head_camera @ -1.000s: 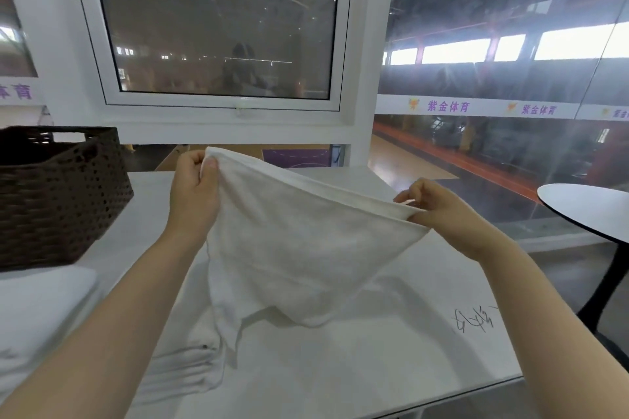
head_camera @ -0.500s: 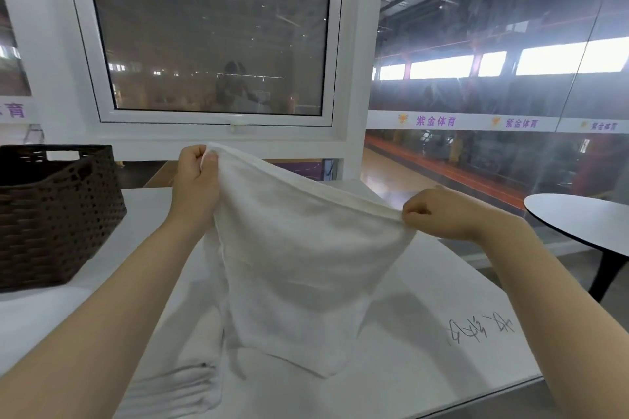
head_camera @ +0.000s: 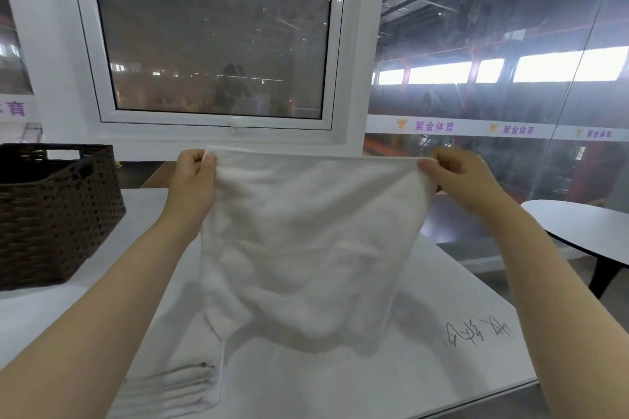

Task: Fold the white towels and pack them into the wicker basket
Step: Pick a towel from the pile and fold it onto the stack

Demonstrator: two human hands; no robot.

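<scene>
A white towel (head_camera: 306, 241) hangs spread out in the air above the white table (head_camera: 425, 360). My left hand (head_camera: 194, 180) pinches its upper left corner and my right hand (head_camera: 456, 180) pinches its upper right corner, so the top edge is stretched level between them. The towel's lower edge hangs just above the tabletop. A dark brown wicker basket (head_camera: 58, 214) stands on the table to the left, its inside in shadow. A stack of folded white towels (head_camera: 177, 388) lies at the near left, partly hidden by my left forearm.
A white-framed window (head_camera: 218, 44) and wall rise behind the table. A round white side table (head_camera: 585, 228) on a dark leg stands to the right beside a glass wall. Handwriting (head_camera: 476, 330) marks the tabletop near the right front edge.
My right hand has risen and moved right, pulling the towel's top edge taut and level. The towel went from a slanted drape to a flat spread sheet, and the view tilted up.
</scene>
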